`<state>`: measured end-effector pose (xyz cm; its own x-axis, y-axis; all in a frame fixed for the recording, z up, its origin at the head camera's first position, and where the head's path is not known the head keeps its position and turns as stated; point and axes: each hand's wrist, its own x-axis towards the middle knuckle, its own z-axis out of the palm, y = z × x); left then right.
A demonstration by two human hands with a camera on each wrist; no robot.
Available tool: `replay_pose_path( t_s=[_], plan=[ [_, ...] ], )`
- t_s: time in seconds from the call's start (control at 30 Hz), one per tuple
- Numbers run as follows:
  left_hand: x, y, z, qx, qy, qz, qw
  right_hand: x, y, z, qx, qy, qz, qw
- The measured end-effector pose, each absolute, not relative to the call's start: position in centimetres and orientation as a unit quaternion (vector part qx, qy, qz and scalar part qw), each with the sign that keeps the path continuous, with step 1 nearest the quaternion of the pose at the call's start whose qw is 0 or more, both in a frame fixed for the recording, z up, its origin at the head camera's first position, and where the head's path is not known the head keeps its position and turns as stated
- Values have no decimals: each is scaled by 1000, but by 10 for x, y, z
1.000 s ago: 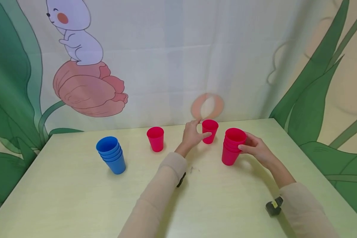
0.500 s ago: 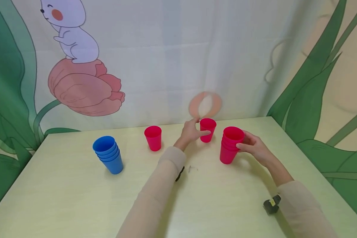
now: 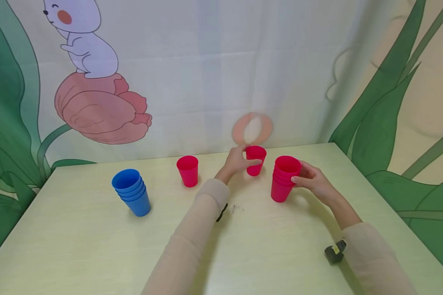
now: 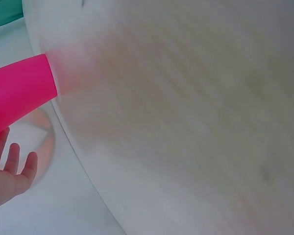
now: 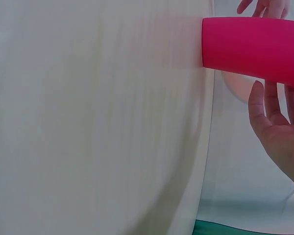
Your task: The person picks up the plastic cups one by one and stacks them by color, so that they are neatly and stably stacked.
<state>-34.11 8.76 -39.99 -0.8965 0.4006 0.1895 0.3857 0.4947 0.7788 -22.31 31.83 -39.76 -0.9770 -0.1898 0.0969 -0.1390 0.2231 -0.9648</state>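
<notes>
In the head view my left hand (image 3: 238, 161) holds a single red plastic cup (image 3: 256, 154) near the back edge, its thumb across the front and other fingers partly hidden behind. My right hand (image 3: 317, 183) grips a stack of red cups (image 3: 280, 186) from the right, thumb in front. Both the cup and the stack stand upright on the table. The left wrist view shows the cup's side (image 4: 19, 93) with several loosely bent fingers by it. In the right wrist view fingers reach behind the stack (image 5: 250, 49).
Another red cup (image 3: 188, 172) stands alone left of my left hand. Farther left is a stack of blue cups (image 3: 137, 200). The pale table (image 3: 96, 246) meets a printed curtain (image 3: 192, 82) at its back edge. A small black device (image 3: 334, 253) is at the right sleeve.
The whole head view drifts slightly left. My left thumb lies a little farther across the single red cup. Cups and right hand otherwise keep their places.
</notes>
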Motion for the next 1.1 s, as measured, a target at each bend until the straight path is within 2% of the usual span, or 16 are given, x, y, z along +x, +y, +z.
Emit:
replay_pose_path(
  t_s=[1.1],
  plan=[
    [-317,78,-385,254,851,459,-16,-223,317,-398,-99,782,-615,25]
  ],
)
